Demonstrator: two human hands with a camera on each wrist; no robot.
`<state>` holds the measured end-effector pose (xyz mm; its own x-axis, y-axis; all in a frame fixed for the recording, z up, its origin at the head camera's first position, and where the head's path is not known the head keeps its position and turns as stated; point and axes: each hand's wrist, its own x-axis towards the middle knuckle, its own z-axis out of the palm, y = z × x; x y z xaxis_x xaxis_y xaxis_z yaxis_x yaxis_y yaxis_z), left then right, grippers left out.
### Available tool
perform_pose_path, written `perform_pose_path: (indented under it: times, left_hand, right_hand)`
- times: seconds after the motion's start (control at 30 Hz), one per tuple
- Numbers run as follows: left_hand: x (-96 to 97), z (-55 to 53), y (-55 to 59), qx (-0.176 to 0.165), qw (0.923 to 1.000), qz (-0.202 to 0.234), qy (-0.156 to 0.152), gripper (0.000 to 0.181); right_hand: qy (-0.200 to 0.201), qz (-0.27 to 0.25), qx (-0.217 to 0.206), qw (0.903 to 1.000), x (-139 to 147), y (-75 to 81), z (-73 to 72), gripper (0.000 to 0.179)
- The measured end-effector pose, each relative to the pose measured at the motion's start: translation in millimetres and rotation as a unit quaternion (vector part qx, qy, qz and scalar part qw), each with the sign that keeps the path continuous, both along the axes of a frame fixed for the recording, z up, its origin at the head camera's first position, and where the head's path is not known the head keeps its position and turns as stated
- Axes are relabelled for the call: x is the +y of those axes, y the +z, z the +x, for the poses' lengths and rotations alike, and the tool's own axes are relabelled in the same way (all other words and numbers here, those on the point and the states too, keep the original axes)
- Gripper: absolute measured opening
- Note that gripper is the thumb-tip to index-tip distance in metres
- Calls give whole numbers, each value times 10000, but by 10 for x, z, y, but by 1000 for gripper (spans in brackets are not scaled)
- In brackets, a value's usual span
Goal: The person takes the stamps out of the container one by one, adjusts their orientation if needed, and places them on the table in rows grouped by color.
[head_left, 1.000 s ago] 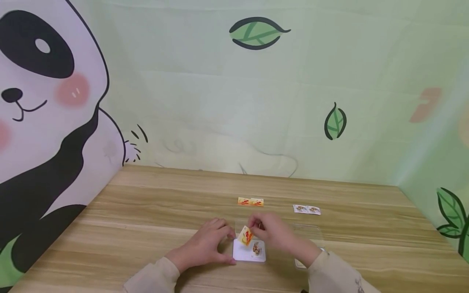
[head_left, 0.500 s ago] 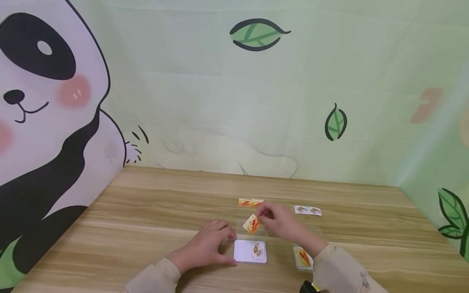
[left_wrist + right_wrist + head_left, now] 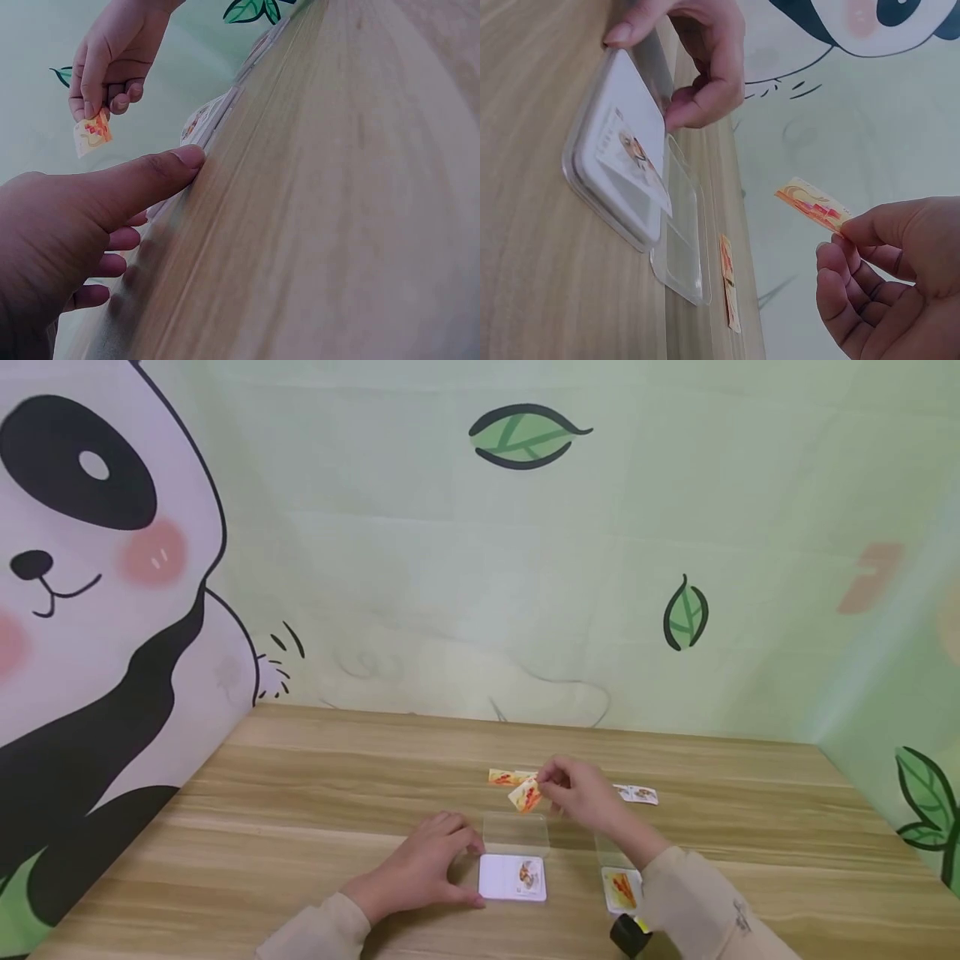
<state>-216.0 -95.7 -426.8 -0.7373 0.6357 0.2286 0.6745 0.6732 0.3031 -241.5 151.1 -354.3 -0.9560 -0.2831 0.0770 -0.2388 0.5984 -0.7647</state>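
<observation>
My right hand pinches an orange-and-yellow stamp by one edge between thumb and fingertips, raised above the table. Close behind it lie two similar orange stamps. My left hand holds a small hinged plastic case at its left side, thumb on the near corner and a finger on the far one. The clear lid is folded back flat. On the right half of its white base lies a white stamp with a brown figure; in the right wrist view one edge of this stamp lifts slightly.
A second plastic case with an orange stamp stands to the right, partly behind the right sleeve. White stamps lie beyond it, partly covered by the hand. A black object sits near the front edge of the view.
My right hand has lifted the orange stamp from over the case and carried it away and slightly right, toward the orange row. The left hand has stayed at the case.
</observation>
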Motion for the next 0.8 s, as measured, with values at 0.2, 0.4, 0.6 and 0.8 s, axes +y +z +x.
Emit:
perform_pose_path:
  times: [0.2, 0.4, 0.6, 0.8]
  left_hand:
    - [3, 7, 2, -17, 10000, 24, 6, 50]
    - [7, 19, 4, 93, 10000, 21, -12, 50]
    - [8, 17, 5, 87, 10000, 11, 7, 50]
    - [10, 18, 13, 100, 9999, 9, 30, 50]
  right_hand:
    - [-141, -120, -41, 9998, 17, -10, -67, 7]
    - [-306, -251, -137, 9991, 50, -33, -125, 8]
    - [-449, -544, -303, 9970, 81, -60, -181, 9]
    - [-592, -604, -362, 9958, 101, -100, -255, 10]
